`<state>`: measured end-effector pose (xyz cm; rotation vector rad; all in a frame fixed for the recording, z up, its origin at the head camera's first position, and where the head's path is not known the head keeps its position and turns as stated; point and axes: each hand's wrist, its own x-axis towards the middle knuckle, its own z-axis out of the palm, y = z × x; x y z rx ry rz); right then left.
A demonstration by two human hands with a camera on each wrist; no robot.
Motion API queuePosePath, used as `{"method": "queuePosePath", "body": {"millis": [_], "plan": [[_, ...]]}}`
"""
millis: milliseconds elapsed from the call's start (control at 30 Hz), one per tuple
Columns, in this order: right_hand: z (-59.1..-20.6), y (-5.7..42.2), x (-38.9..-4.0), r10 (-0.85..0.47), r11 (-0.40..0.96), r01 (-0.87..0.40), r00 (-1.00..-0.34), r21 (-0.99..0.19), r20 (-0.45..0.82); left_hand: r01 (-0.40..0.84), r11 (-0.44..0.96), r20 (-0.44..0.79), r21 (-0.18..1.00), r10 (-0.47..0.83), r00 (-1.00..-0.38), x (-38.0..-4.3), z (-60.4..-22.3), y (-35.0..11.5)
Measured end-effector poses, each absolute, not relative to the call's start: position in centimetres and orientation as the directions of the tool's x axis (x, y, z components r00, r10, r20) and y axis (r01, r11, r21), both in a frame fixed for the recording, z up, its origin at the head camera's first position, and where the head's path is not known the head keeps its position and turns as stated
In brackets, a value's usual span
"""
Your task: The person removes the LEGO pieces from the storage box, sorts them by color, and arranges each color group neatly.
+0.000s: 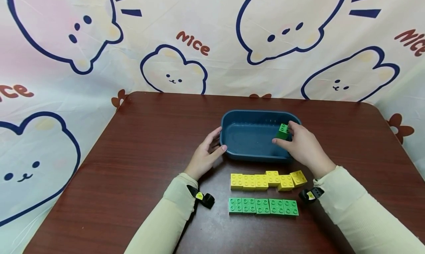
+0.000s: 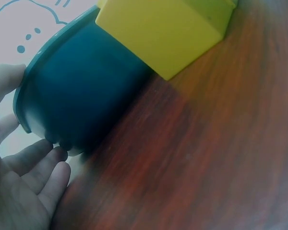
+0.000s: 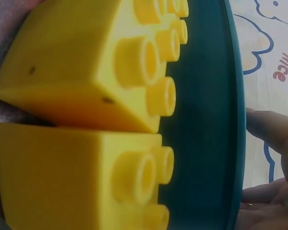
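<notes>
A dark blue rectangular tub [image 1: 255, 158] stands on the table. At its left end my left hand [image 1: 206, 156] touches the outer wall, thumb and fingers spread; the left wrist view shows the fingertips against the tub's side [image 2: 86, 81]. Over the tub's right end, my right hand [image 1: 307, 145] pinches a green toy building block [image 1: 283, 131] between thumb and fingers. Whether the block touches the tub floor I cannot tell. In the right wrist view, the tub's wall hides part of the right hand [image 3: 273, 167].
In front of the tub lies an uneven row of yellow blocks [image 1: 255, 182], the rightmost one turned askew. Nearer still is a straight row of green blocks [image 1: 262, 206]. A cloth [image 1: 225, 73] with printed bears hangs behind the brown table [image 1: 149, 136].
</notes>
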<state>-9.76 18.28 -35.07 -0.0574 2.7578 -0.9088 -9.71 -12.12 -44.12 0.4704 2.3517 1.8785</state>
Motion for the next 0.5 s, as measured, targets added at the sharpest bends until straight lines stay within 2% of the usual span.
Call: {"method": "queuePosePath", "body": {"millis": [500], "plan": [[-35.38,17.88,-10.5,-0.118,0.805,0.031,-0.97,-0.592,-0.211,0.169,0.191,0.107,0.967,0.298,-0.949,-9.71,-44.04,-12.08]]}}
